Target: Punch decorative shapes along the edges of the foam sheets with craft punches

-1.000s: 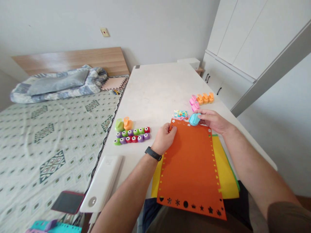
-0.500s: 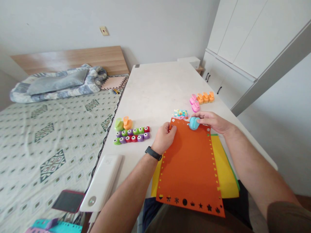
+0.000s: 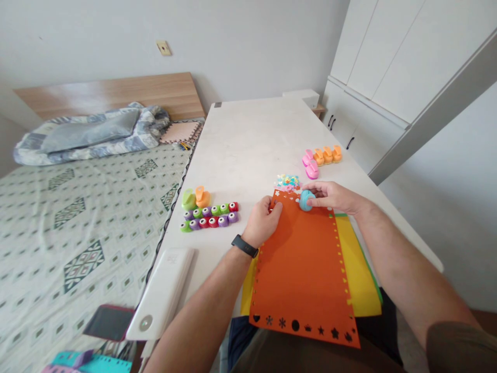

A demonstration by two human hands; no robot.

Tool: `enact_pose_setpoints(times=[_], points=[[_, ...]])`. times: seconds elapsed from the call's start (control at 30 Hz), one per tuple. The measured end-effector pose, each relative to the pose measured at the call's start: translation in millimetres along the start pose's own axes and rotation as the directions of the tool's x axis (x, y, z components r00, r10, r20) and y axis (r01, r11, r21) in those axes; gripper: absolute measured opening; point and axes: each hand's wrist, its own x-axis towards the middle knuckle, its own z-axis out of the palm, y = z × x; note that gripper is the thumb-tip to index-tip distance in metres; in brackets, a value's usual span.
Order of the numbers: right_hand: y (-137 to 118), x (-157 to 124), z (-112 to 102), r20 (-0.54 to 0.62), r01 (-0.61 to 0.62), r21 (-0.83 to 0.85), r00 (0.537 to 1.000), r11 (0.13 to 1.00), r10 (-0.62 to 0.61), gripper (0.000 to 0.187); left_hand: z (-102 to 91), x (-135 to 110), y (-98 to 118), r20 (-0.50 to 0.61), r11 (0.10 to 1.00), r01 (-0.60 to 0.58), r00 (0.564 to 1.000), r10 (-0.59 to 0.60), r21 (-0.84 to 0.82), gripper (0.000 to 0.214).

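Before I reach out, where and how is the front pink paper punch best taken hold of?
Probably grip the front pink paper punch by the two sides of its rounded body, coming from the near side: the other pink punch and the three orange punches stand beyond it.

Pale wall (image 3: 248, 46) behind; at left, patterned bed (image 3: 34, 217) with wooden headboard (image 3: 112, 96); at right, white cabinet (image 3: 388, 57) with dark handles (image 3: 350, 143).

No legible text, faint marks on white device (image 3: 161, 292)
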Motion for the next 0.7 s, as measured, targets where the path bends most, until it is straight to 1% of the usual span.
enact_pose_setpoints(times=[0.07, 0.23, 0.33, 0.53, 0.7], points=[[1.0, 0.8, 0.9, -0.009, 0.001, -0.013, 1.0, 1.0, -0.001, 0.063, -0.3, -0.1, 1.1, 0.0, 1.0, 0.0, 1.0, 0.0, -0.003, 0.029], [-4.3, -1.9, 2.6, -0.006, 0.041, 0.001, 0.999, 0.999, -0.041, 0.053, -0.6, -0.3, 0.8, 0.004, 1.0, 0.001, 1.0, -0.001, -0.014, 0.029], [-5.1, -2.2, 2.6, 0.008, 0.056, 0.011, 0.998, 0.998, -0.056, 0.053, -0.5, -0.4, -0.5, 0.005, 0.999, 0.009, 1.0, -0.008, -0.044, 0.028], [3.1, 2.4, 2.8, -0.029, 0.035, -0.044, 0.999, 0.998, -0.036, 0.054, -0.4, -0.5, -0.7, 0.009, 1.0, -0.01, 1.0, 0.011, -0.016, 0.028], [-2.2, 0.8, 3.9, -0.048, 0.029, -0.037, 0.998, 0.999, -0.031, 0.051, -0.2, 0.2, -1.9, 0.018, 0.999, 0.011, 1.0, -0.01, -0.036, 0.028]])
